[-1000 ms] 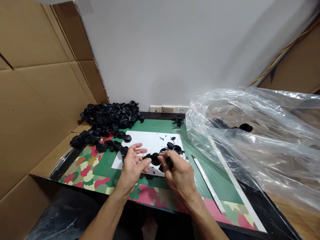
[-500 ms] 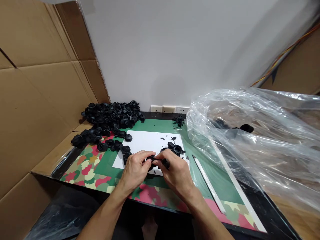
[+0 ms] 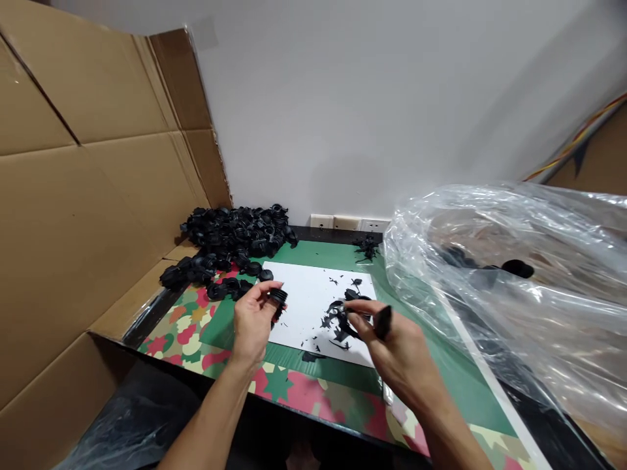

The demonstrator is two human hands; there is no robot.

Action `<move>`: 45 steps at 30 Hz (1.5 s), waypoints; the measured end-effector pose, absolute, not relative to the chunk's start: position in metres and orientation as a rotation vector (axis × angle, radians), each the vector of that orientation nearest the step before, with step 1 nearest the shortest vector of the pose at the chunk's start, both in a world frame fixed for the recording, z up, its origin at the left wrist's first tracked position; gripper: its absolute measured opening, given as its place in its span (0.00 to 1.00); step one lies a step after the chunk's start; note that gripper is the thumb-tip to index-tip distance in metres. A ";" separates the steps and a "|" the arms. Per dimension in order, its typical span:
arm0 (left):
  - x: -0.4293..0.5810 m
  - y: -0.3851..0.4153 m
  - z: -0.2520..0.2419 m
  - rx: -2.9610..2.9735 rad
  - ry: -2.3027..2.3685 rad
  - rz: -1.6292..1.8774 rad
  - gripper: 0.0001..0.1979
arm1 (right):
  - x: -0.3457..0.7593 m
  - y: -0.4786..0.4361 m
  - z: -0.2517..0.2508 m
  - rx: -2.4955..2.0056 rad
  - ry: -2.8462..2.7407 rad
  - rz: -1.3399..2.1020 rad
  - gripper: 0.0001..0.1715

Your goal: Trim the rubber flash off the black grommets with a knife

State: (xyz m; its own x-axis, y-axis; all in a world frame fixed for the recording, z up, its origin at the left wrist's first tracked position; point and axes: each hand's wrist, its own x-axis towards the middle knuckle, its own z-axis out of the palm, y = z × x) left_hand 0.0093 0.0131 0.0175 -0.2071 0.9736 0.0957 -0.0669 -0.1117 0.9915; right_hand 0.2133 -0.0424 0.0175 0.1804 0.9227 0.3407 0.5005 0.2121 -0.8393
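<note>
Between the fingers of my left hand [image 3: 252,323] is a black ribbed rubber part [image 3: 278,296], held over the left side of the white sheet [image 3: 298,287]. My right hand [image 3: 392,343] is closed around a slim tool with a black end [image 3: 383,321] sticking up by the thumb; its kind is unclear. The right fingertips hover beside dark scraps [image 3: 340,321] and other black parts on the sheet's right side. More small trimmings are scattered across the sheet. Under my left hand, another black part is mostly hidden.
A big heap of black rubber parts [image 3: 235,232] lies back left against a cardboard box [image 3: 122,183]. A small pile of scraps [image 3: 367,248] sits near the wall sockets [image 3: 345,222]. Crumpled clear plastic [image 3: 470,228] covers the right. A white strip-like tool [image 3: 386,391] lies partly behind my right wrist.
My hands have moved apart from working together on one black part. The left keeps a ribbed part; the right has shifted right over the scraps. The view has turned slightly left.
</note>
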 end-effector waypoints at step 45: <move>0.022 -0.009 0.019 0.864 0.868 1.393 0.14 | 0.190 -0.036 0.017 -1.326 -1.444 0.697 0.14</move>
State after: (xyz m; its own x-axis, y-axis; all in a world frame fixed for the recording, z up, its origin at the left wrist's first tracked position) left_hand 0.0223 -0.0092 0.0189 -0.0021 1.0000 -0.0013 -0.4416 0.0002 0.8972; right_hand 0.1896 -0.0357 0.0167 0.1164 0.9505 0.2882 0.3662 0.2286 -0.9020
